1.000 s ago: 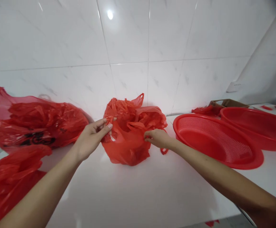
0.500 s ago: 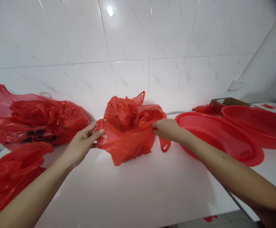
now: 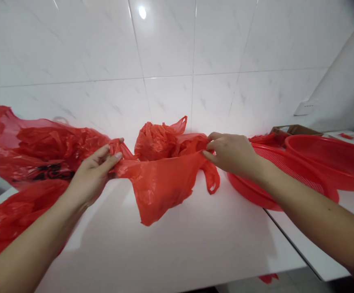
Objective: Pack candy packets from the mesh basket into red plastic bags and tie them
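Note:
Stretched between my hands is a thin red plastic bag (image 3: 161, 179), its lower corner hanging over the white table. My left hand (image 3: 93, 171) pinches a bunched end of it between thumb and fingers. The upper right edge of the bag is gripped by my right hand (image 3: 230, 152), and a handle loop dangles just below those fingers. Directly behind sits a crumpled heap of red plastic bags (image 3: 155, 140) against the wall. Part of that heap is hidden by the stretched bag.
To the left lie a large red bag with black print (image 3: 51, 154) and another red bag (image 3: 21, 207) nearer me. On the right are a red perforated basket (image 3: 289, 167), a red basin (image 3: 332, 158) and a cardboard box (image 3: 299, 130). A tiled wall backs the white table (image 3: 177, 252).
My hands have moved apart, the left one outward to the left and the right one slightly right and up. The bag between them is now pulled taut and flatter.

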`<state>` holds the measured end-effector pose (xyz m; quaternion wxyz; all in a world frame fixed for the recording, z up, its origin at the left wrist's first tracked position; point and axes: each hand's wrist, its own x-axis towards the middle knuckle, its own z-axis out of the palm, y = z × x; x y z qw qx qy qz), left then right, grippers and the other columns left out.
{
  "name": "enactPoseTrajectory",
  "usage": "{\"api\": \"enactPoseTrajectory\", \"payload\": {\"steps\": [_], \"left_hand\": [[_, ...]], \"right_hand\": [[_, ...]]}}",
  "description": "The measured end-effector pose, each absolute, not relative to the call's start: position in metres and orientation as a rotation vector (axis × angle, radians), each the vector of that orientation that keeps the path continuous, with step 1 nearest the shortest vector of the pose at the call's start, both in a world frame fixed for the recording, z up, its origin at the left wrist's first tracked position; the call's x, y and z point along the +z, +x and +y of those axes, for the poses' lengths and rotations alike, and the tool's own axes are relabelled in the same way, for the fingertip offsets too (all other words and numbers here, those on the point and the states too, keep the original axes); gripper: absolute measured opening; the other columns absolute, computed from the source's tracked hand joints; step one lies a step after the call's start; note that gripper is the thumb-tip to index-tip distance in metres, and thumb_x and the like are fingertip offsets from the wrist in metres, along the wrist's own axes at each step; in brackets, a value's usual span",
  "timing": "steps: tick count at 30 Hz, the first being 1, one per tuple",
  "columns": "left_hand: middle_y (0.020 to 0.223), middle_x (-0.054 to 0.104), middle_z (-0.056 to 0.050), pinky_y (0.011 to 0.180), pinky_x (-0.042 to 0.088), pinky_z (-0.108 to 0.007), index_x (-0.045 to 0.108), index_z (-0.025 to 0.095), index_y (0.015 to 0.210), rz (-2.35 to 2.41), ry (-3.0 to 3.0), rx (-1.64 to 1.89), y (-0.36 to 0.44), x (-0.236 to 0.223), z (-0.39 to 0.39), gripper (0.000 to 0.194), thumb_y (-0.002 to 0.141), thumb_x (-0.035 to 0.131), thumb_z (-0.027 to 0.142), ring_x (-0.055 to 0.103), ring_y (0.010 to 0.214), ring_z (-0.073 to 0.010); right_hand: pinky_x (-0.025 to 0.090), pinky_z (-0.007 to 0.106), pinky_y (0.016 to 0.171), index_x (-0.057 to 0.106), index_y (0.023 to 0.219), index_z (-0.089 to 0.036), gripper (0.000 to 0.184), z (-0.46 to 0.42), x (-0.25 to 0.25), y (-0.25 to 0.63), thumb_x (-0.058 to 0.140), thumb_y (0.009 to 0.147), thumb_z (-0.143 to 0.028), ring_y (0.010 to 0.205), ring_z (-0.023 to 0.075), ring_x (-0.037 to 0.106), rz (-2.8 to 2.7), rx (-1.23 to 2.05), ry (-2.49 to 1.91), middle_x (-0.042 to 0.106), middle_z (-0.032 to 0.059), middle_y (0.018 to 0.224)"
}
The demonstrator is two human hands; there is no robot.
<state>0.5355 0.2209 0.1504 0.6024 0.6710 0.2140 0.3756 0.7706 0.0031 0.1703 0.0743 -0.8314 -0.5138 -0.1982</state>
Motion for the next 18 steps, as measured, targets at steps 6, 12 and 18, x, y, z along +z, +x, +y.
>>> {"api": "enactPoseTrajectory", "payload": {"steps": [6,12,18], "left_hand": [[0.058,0.045,0.006,0.051,0.037,-0.017,0.070,0.020,0.099,0.507,1.802,0.889,0.533,0.169,0.207,0.031,0.075,0.074,0.039,0.042,0.054,-0.0078],[0.095,0.068,-0.007,0.083,0.049,-0.033,0.072,0.016,0.089,0.439,1.522,0.915,0.535,0.177,0.206,0.022,0.077,0.070,0.034,0.061,0.087,-0.0201],[0.107,0.066,-0.007,0.080,0.053,-0.035,0.065,0.025,0.109,0.173,1.477,0.658,0.547,0.182,0.191,0.028,0.085,0.063,0.039,0.062,0.095,-0.0223]], "right_hand": [[0.038,0.030,0.057,0.067,0.062,-0.021,0.031,-0.005,0.162,0.782,0.057,0.083,-0.042,0.067,0.0187,0.059,-1.533,-0.074,-2.397,0.065,0.0036,0.069],[0.050,0.032,0.081,0.074,0.094,-0.022,0.028,-0.005,0.185,0.771,0.059,0.085,-0.043,0.091,0.0191,0.064,-1.252,0.337,-1.599,0.071,0.0038,0.096],[0.052,0.029,0.076,0.070,0.102,-0.022,0.024,0.011,0.206,0.746,0.057,0.087,-0.036,0.088,0.0154,0.064,-1.305,0.351,-1.398,0.069,0.0026,0.093]]}}
